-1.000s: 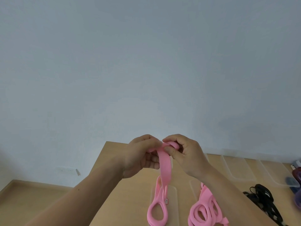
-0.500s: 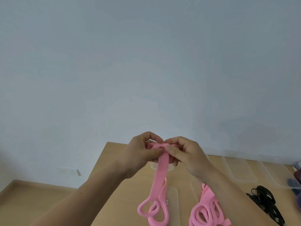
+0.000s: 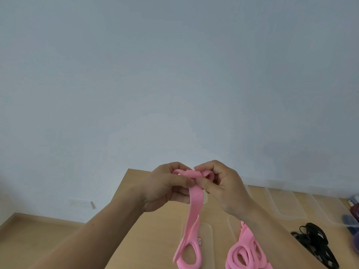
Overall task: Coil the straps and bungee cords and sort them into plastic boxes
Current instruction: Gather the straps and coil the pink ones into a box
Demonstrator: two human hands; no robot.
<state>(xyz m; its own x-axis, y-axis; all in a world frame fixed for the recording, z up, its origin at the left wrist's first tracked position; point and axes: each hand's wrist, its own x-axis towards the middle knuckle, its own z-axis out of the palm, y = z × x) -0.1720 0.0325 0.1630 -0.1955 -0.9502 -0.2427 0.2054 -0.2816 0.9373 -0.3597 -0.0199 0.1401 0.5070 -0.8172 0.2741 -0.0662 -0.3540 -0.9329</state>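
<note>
A pink strap [image 3: 195,206] hangs from both hands, raised above the wooden table [image 3: 155,230]. My left hand [image 3: 165,188] pinches its upper end between thumb and fingers. My right hand [image 3: 221,186] curls round the small rolled part of the same strap at the top. The strap's lower end forms loops near the bottom edge of the view. A pile of more pink straps [image 3: 246,251] lies on the table under my right forearm. Black straps [image 3: 314,243] lie at the right.
Clear plastic boxes and lids [image 3: 287,202] stand along the back right of the table, and another clear lid [image 3: 206,230] lies under the hanging strap. Dark purple items [image 3: 353,216] sit at the far right edge. The table's left edge drops to a wooden floor [image 3: 38,235].
The rolled part at the top has grown a turn as both hands worked it. The hanging loops swung left, then back toward the middle and a little higher.
</note>
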